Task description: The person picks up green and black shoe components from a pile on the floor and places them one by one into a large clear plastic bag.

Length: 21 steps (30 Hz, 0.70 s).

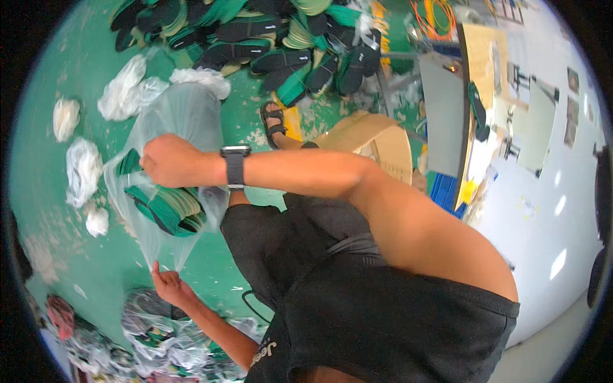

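Note:
My right hand (167,159), with a black watch on its wrist, reaches across to the left and grips a green and black shoe sole (129,163) at the edge of a clear plastic bag (182,115). Inside the bag lies a stack of more green and black soles (169,209). My left hand (169,284) is lower down and pinches the bag's bottom edge. The bag hangs stretched between both hands above the green floor (83,76). My black shirt and shorts fill the lower right.
A big pile of green and black soles (281,45) lies at the top. Crumpled white bags (83,169) dot the floor on the left. Filled plastic bags (147,338) sit at the bottom left. A cardboard box (377,137) and a worktable (444,108) stand to the right.

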### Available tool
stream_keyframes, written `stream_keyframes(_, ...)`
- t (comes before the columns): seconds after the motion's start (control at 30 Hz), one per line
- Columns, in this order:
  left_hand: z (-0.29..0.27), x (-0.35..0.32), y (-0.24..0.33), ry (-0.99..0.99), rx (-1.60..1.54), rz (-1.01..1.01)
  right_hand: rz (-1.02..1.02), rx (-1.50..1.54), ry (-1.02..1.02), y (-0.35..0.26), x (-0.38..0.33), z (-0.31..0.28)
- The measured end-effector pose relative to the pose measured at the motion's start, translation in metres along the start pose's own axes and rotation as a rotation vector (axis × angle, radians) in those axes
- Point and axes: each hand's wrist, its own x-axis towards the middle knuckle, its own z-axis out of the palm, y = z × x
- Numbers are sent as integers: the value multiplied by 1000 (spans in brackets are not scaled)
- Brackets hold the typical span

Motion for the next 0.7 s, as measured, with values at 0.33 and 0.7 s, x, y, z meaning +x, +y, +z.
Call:
stream_keyframes(0.33,-20,-25,-52,46,361,-291,222,119,709,267,-94,-115)
stream_keyframes(0.7,85,-12,-113,215,803,-417,1113,454,1039,676,-127,-278)
